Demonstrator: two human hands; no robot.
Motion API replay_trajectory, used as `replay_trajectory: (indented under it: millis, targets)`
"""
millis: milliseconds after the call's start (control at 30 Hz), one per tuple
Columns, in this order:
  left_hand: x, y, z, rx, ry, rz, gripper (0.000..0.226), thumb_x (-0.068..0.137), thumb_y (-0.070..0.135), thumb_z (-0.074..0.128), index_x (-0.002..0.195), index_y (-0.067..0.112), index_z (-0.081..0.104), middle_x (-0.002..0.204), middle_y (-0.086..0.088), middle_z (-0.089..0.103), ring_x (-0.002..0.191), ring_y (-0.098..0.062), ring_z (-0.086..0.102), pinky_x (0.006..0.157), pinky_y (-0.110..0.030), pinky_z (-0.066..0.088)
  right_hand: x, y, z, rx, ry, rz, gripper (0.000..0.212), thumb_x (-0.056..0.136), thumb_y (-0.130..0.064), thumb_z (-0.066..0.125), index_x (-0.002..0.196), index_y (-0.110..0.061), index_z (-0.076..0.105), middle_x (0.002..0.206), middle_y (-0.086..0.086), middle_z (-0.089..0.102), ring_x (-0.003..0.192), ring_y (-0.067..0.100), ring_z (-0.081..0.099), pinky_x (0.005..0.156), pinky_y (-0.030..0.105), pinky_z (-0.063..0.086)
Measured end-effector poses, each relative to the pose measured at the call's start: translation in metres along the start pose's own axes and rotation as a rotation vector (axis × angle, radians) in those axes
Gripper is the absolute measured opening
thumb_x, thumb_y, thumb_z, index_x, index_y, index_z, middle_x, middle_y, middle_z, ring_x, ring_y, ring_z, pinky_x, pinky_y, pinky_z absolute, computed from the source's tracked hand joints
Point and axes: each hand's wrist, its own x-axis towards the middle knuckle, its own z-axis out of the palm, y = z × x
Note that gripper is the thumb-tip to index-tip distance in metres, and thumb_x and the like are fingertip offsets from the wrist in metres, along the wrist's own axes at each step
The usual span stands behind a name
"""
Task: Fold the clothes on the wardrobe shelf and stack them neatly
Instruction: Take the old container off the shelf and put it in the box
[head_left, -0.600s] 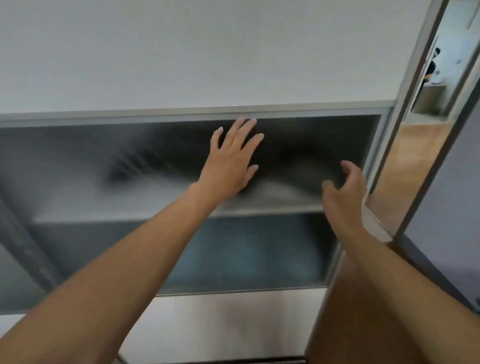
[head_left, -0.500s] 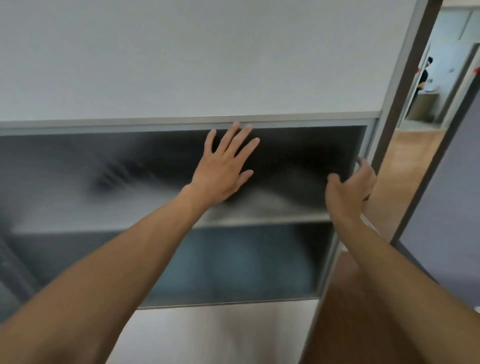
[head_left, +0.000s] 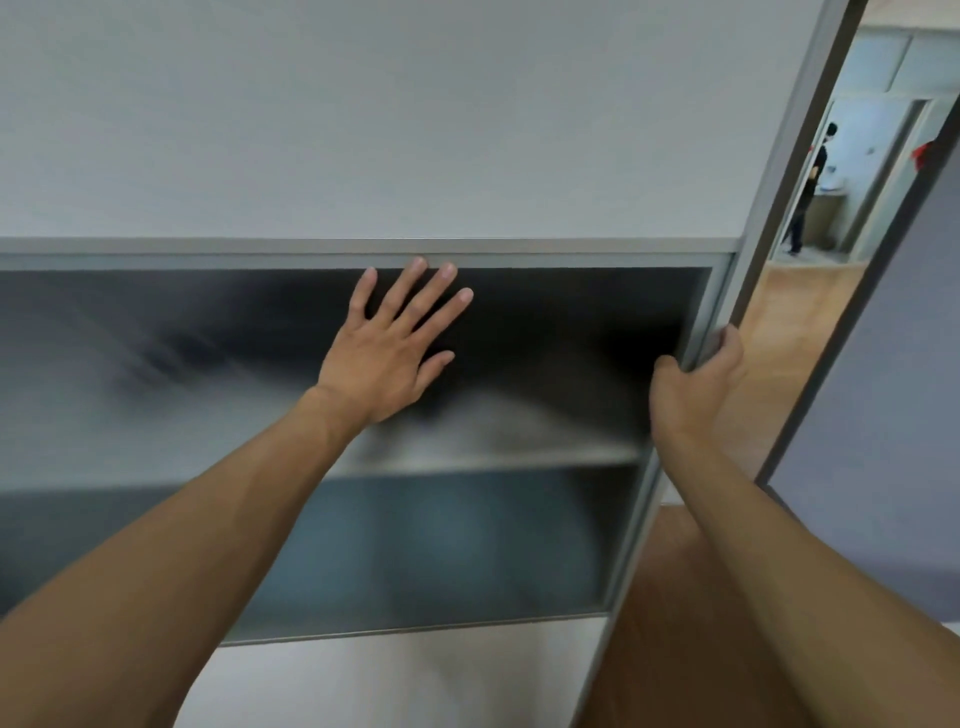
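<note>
Nearest, two bare forearms are stretched up and forward. The left hand (head_left: 387, 358) is laid flat, fingers straight and fanned wide, against the frosted panel (head_left: 156, 415) of the wardrobe door. The right hand (head_left: 693, 379) is curled round the door's side frame (head_left: 722, 291), with the thumb on the near face and the fingers wrapped behind the edge.

Behind the panel a shelf (head_left: 493, 460) is seen as a pale horizontal band. The clothes (head_left: 483, 421) are judged to be the blurred pale mound lying on it under the left hand, perhaps with a darker heap further left. Through the frosting this cannot be made out with certainty, and no garment can be told apart.

The clothes are not yet reached, as the door stands between them and the hands. The door is judged stiff and smooth, best moved by its frame rather than by the glass. The clothes are expected to be light, soft and limp, with no shape of their own. They are best taken by shoulders or hem corners and spread flat before folding.

Farther off, past the frame, a wooden floor (head_left: 789, 322) and an open doorway are seen, with a person in dark clothes (head_left: 810, 192) standing beyond. No brand, label or writing can be read anywhere.
</note>
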Motion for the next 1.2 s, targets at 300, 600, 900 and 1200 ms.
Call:
replay_trajectory:
  millis: [300,600,900,1200]
  targets:
    - [-0.031,-0.016,-0.041,-0.115,-0.201,-0.191,0.083,0.09,0.03,0.056,0.159,0.019,0.012,0.168,-0.009,0.003,0.154,-0.035,-0.001,0.117,-0.065,0.006,-0.037,-0.022,0.003,-0.058,-0.209,-0.048,0.072,0.084,0.006,0.06,0.148,-0.014,0.033,0.138,0.009,0.035,0.128,0.024,0.041,0.112,0.038,0.039]
    - [-0.011,0.035,-0.077,-0.419,-0.297,-0.069,0.036,0.098,0.027,0.046,0.13,0.017,0.058,0.12,-0.004,0.065,0.104,-0.028,0.063,0.075,-0.041,0.045,-0.085,-0.021,0.037,0.04,-0.448,-0.155,0.081,0.083,0.015,0.063,0.151,-0.018,0.034,0.145,0.002,0.039,0.135,0.015,0.043,0.109,0.022,0.04]
    - [0.007,0.097,-0.033,-0.396,-0.768,-0.456,0.046,0.086,0.065,0.05,0.082,0.021,0.059,0.077,0.001,0.051,0.075,-0.026,0.051,0.067,-0.034,0.038,-0.059,0.015,0.052,-0.204,-1.087,-0.299,0.067,0.083,0.014,0.041,0.136,-0.023,0.054,0.122,0.004,0.062,0.105,0.018,0.063,0.091,0.021,0.049]
    - [-0.039,0.062,-0.008,-0.23,-0.745,-0.8,0.029,0.09,0.039,0.055,0.101,0.016,0.068,0.106,-0.012,0.071,0.098,-0.037,0.067,0.069,-0.034,0.039,0.004,0.085,0.045,-0.909,-1.009,-0.276,0.057,0.093,-0.022,0.055,0.148,-0.015,0.042,0.152,0.016,0.035,0.138,0.039,0.035,0.115,0.044,0.031]
